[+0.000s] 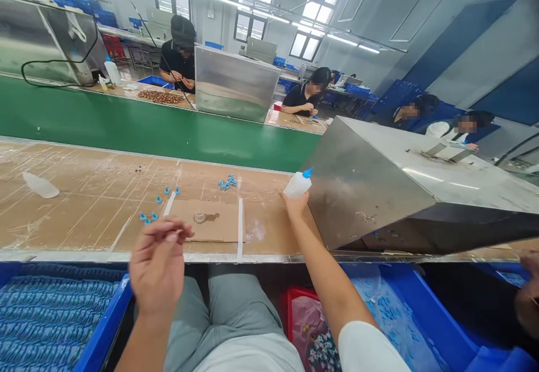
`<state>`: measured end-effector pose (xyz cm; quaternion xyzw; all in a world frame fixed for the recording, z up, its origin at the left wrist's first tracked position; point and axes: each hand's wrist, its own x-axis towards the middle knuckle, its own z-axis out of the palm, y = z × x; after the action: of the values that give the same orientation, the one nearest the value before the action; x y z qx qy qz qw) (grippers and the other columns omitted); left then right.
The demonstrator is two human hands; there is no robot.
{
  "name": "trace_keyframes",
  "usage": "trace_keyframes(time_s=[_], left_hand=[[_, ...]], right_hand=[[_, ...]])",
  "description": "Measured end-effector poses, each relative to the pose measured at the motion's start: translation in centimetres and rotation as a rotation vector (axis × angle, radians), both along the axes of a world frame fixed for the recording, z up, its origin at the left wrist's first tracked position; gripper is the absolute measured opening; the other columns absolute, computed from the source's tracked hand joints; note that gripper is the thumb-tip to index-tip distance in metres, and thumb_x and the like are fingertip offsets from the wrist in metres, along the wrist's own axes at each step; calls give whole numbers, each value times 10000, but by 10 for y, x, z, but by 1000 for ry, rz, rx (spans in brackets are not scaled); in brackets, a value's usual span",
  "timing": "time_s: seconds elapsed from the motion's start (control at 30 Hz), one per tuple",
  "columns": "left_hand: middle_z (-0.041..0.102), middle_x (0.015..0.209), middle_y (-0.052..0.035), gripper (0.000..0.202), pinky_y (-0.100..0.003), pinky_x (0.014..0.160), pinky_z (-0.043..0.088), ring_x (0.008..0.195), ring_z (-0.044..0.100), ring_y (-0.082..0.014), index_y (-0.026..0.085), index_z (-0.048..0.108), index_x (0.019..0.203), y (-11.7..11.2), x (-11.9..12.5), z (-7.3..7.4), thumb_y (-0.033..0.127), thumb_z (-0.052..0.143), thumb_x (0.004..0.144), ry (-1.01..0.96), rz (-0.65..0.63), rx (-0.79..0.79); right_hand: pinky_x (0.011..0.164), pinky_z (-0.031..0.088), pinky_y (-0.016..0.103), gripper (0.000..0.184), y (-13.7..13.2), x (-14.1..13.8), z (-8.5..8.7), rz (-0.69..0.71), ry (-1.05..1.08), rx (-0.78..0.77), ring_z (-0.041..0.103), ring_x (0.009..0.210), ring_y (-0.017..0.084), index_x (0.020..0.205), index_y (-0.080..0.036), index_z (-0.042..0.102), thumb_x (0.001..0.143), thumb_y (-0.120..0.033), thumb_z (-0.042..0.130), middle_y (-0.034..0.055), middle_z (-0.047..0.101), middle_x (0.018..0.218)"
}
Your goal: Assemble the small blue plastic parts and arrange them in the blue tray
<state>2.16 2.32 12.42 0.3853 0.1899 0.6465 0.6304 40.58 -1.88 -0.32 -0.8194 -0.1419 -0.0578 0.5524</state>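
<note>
- Head view, hands: the right hand [297,202] is stretched far out over the worktable [84,215]. It is closed around the base of a white squeeze bottle [297,184], whose blue nozzle tilts up and to the right, just beside the slanted wall of the steel hood [370,192].
- The left hand [158,262] is raised close to the body, above the table's front edge. Thumb and fingertips are pinched together and the other fingers curled; whether anything tiny sits in that pinch I cannot tell.
- Work spot: a taped cardboard pad [219,223] lies between the two hands, with one small round metal piece [200,216] on it, untouched by either hand.
- How far along, as a judgement: loose blue parts [227,183] lie in small clusters beyond and to the left of the pad, and no finished pile shows on the table. With the blue bin [105,330] below the edge well filled, the work looks mid-run, with plenty left.
- Edges and room: the hood crowds the right side, so the bottle hand has little space there.
- Left of the pad the cardboard is open up to a second bottle [41,186], which lies on its side well apart.
- The green belt [147,128] borders the far edge.
- Another person's hand [528,299] shows at the right edge of the view, well clear of the bottle.
</note>
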Motion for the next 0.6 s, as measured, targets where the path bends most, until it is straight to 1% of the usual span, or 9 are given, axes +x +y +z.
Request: trace_keyframes(time_s=[0.07, 0.13, 0.17, 0.23, 0.3, 0.37, 0.43, 0.5, 0.6], left_hand=[[659, 930, -23, 152, -266, 722, 528, 823, 635, -145, 191, 664, 881, 6, 16, -34, 190, 712, 736, 165, -63, -75], [663, 913, -39, 171, -262, 773, 515, 854, 631, -144, 178, 664, 928, 9, 24, -61, 242, 697, 773, 347, -156, -65], [666, 916, -48, 181, -269, 797, 510, 877, 631, -150, 174, 660, 943, 10, 27, -71, 266, 685, 789, 413, -197, -47], [672, 947, -65, 215, -298, 848, 501, 924, 634, -168, 171, 651, 979, 12, 34, -82, 306, 661, 812, 503, -267, 3], [669, 1046, -90, 262, -339, 904, 487, 1005, 627, -195, 178, 639, 1041, 16, 44, -86, 334, 632, 832, 571, -322, 74], [634, 1189, -112, 329, -381, 971, 459, 1122, 590, -221, 193, 616, 1134, 20, 58, -84, 352, 610, 846, 651, -367, 173], [568, 1321, -116, 436, -414, 1041, 412, 1236, 522, -237, 216, 564, 1248, 23, 74, -79, 368, 614, 842, 733, -407, 270], [499, 1411, -114, 584, -440, 1095, 358, 1313, 454, -248, 231, 488, 1347, 24, 90, -70, 393, 653, 811, 796, -444, 323], [462, 1448, -127, 784, -466, 1104, 342, 1336, 425, -287, 229, 449, 1390, 20, 108, -57, 418, 762, 696, 862, -475, 346]], right_hand=[[948, 464, 511, 915, 9, 7, -3, -53, 33, 7, 548, 1175, 368, 1286, -155, 420, 497, -417, 802, 223, 566, 1239], [925, 482, 485, 859, 14, 12, -3, -82, 53, 20, 576, 1137, 344, 1237, -163, 469, 486, -403, 811, 206, 595, 1207], [911, 490, 476, 829, 14, 14, -2, -79, 60, 29, 587, 1117, 334, 1210, -159, 492, 485, -403, 813, 200, 606, 1196], [889, 500, 470, 778, 12, 17, 0, -37, 71, 52, 607, 1076, 321, 1162, -142, 530, 488, -410, 813, 193, 627, 1176], [874, 508, 461, 740, 6, 16, 4, 69, 80, 81, 623, 1038, 306, 1125, -127, 562, 494, -420, 813, 180, 649, 1156], [844, 526, 431, 707, -3, 10, 9, 234, 95, 107, 643, 992, 283, 1089, -120, 592, 493, -424, 821, 160, 677, 1114], [791, 547, 397, 657, -11, -3, 15, 443, 123, 112, 666, 916, 263, 1028, -120, 632, 473, -401, 843, 135, 711, 1023], [738, 559, 375, 586, -18, -22, 21, 669, 161, 83, 678, 831, 254, 938, -119, 674, 437, -349, 871, 110, 730, 914], [724, 556, 347, 528, -23, -51, 33, 983, 197, 25, 671, 782, 236, 862, -127, 707, 388, -260, 896, 65, 729, 840]])
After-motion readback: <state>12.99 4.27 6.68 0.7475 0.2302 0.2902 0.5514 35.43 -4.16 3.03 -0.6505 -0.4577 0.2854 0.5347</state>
